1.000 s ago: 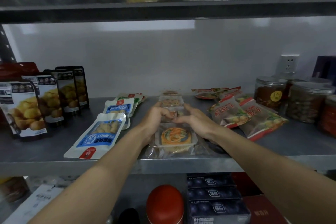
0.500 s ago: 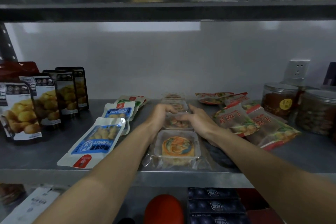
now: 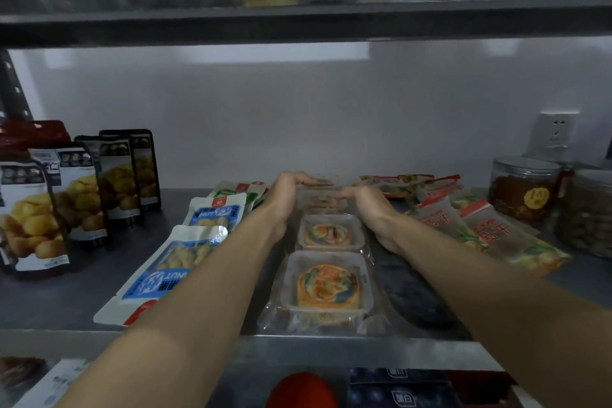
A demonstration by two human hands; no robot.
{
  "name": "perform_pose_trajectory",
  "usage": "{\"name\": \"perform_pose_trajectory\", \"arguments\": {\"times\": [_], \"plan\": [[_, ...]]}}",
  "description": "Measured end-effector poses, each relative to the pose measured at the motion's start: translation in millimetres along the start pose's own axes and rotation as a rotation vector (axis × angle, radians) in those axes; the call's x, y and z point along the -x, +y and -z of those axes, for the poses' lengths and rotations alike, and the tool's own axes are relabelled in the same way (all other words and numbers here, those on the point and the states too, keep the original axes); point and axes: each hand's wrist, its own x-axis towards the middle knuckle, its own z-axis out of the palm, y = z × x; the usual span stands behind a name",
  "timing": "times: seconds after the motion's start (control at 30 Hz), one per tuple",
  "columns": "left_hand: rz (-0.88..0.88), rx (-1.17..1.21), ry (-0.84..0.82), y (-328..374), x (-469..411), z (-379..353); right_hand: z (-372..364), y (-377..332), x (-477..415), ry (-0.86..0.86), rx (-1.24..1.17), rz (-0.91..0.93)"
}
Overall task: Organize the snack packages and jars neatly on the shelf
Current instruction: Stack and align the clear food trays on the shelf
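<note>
A row of clear pastry trays runs front to back down the middle of the metal shelf [image 3: 331, 346]. The nearest pastry tray [image 3: 328, 285] and the second one [image 3: 331, 232] lie uncovered. My left hand [image 3: 286, 199] and my right hand [image 3: 369, 210] grip the third pastry tray [image 3: 319, 202] from either side, fingers curled over its far edge. Another tray [image 3: 323, 180] lies just behind my fingertips. Blue peanut packs [image 3: 172, 272] lie flat to the left. Red-topped packets [image 3: 496, 235] lie to the right. Lidded jars [image 3: 523, 189] stand at the far right.
Dark pouches of yellow snacks [image 3: 29, 215] stand in a row at the left. A white wall socket [image 3: 553, 131] sits behind the jars. Another shelf board [image 3: 298, 20] hangs close overhead. Below the shelf are a red lid [image 3: 298, 391] and dark boxes [image 3: 400, 387].
Both hands have moved deeper along the row, from the tray just behind the nearest one to the third tray. The second tray now shows in front of them.
</note>
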Motion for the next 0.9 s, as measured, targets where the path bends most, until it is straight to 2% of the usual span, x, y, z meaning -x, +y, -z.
{"name": "perform_pose_trajectory", "arguments": {"times": [0.13,0.4,0.57,0.7,0.8,0.9], "plan": [[0.038,0.006,0.018,0,-24,-3,0,-5,-19,-0.005,0.112,-0.018],[0.099,-0.046,0.059,-13,-50,7,-6,3,-42,-0.084,0.152,-0.065],[0.106,-0.167,0.055,-19,-50,8,-6,5,-48,-0.110,0.156,-0.067],[0.113,-0.240,0.059,-13,-43,7,-2,4,-46,-0.085,0.266,-0.062],[-0.010,-0.396,0.130,-5,-34,2,2,-6,-40,-0.041,0.407,0.071],[-0.205,-0.673,0.179,7,-23,2,16,-22,-27,0.013,0.593,0.239]]}}
